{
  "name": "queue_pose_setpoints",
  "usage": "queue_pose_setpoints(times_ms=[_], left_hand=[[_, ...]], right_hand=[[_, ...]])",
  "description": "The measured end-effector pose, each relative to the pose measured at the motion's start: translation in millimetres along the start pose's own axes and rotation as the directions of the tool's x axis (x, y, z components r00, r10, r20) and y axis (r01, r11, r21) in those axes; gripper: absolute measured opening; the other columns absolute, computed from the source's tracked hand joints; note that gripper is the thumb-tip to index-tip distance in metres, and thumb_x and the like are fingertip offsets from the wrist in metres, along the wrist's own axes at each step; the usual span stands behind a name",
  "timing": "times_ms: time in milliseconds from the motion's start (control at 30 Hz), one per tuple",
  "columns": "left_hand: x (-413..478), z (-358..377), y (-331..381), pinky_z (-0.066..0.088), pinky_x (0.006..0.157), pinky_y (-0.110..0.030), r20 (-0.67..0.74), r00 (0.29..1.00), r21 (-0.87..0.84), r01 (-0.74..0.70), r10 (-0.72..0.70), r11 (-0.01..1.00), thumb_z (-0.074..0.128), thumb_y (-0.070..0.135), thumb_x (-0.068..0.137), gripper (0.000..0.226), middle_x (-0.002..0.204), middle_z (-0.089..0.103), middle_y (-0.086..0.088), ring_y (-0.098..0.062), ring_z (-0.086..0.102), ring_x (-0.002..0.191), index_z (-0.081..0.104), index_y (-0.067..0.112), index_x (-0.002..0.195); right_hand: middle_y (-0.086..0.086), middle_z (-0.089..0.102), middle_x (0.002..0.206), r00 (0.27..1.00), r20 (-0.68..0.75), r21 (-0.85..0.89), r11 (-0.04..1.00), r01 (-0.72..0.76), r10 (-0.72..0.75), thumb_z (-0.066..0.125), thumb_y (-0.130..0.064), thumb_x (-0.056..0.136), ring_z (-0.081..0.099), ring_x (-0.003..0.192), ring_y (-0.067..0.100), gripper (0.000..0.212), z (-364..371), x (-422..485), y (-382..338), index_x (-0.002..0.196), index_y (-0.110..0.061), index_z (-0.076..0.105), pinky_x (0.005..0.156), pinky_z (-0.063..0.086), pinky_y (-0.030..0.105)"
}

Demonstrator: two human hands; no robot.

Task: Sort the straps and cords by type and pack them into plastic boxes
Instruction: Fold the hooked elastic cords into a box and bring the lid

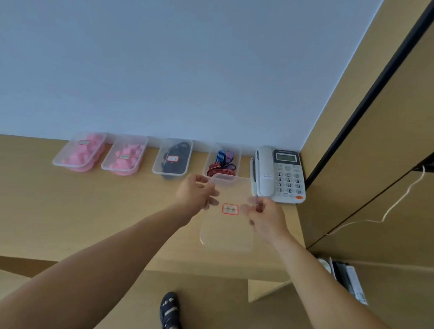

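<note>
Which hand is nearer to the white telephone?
Right. The right hand holds the clear lid just in front of the telephone; the left hand holds the lid's other side, farther away.

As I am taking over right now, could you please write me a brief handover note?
Left hand and right hand: each pinches a side edge of the clear labelled lid, held just in front of the open box.
Open box: at the wall beside the telephone, holding red and blue straps.
Done: two pink-filled boxes and the black-cord box stand lidded to its left.
Left: set the lid on the open box and press it shut.
</note>
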State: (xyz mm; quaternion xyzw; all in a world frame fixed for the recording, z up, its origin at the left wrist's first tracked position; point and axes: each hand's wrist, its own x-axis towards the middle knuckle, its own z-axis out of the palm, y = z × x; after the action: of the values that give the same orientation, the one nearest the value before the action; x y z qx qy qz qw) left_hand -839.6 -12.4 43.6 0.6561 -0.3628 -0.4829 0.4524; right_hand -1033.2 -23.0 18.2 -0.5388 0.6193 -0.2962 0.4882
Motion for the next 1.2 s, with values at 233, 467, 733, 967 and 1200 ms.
queue_pose_setpoints(times_ms=[233,467,733,967,1200], left_hand=[[52.1,-15.2,-7.2,0.049,0.049,-0.024,0.133,0.991,0.333,-0.055,0.011,0.941,0.059,0.009,0.091,0.048,0.084,0.073,-0.010,-0.012,0.067,0.055,0.051,0.018,0.137],[141.3,-26.6,9.6,0.054,0.061,-0.023,0.170,0.977,0.552,-0.201,0.126,0.809,0.047,0.021,0.097,0.044,0.077,0.067,0.006,-0.011,0.065,0.060,0.050,0.020,0.141],[213.9,-18.1,12.7,0.051,0.085,-0.035,0.276,0.957,0.768,-0.278,0.094,0.577,0.044,0.010,0.097,0.026,0.115,0.066,-0.012,-0.027,0.064,0.100,0.059,0.008,0.117],[242.7,-8.2,10.8,0.051,0.085,-0.035,0.279,0.958,0.805,-0.270,0.065,0.528,0.044,0.011,0.098,0.036,0.119,0.066,-0.014,-0.028,0.065,0.103,0.050,0.007,0.133],[239.5,-1.2,5.7,0.049,0.090,-0.041,0.188,0.981,0.730,-0.169,0.043,0.662,0.046,0.012,0.092,0.039,0.115,0.067,-0.013,-0.031,0.062,0.106,0.052,0.007,0.130]], right_hand=[[0.005,0.072,0.074,0.999,-0.048,0.085,0.996,-0.004,0.008,0.060,-0.008,0.090,0.057,0.046,0.013,0.007,21.7,41.7,-31.3,0.095,-0.009,0.055,0.044,0.038,0.020],[0.003,0.071,0.064,0.998,-0.052,0.023,0.999,-0.034,0.035,0.064,-0.017,0.091,0.061,0.047,0.016,0.012,46.2,111.4,-57.0,0.092,-0.008,0.056,0.040,0.036,0.019],[0.001,0.070,0.062,0.986,-0.137,-0.056,0.993,-0.103,0.095,0.062,-0.019,0.091,0.058,0.042,0.012,0.010,65.1,182.8,-66.5,0.089,-0.010,0.058,0.052,0.047,0.031],[0.000,0.069,0.061,0.982,-0.127,-0.057,0.987,-0.148,0.140,0.063,-0.018,0.089,0.059,0.042,0.009,0.010,67.0,219.8,-54.7,0.089,-0.008,0.060,0.043,0.045,0.020],[-0.001,0.063,0.072,0.981,-0.159,-0.336,0.928,-0.159,0.110,0.064,-0.036,0.084,0.057,0.067,0.013,0.026,52.8,234.4,-37.8,0.074,-0.012,0.058,0.053,0.037,0.028]])
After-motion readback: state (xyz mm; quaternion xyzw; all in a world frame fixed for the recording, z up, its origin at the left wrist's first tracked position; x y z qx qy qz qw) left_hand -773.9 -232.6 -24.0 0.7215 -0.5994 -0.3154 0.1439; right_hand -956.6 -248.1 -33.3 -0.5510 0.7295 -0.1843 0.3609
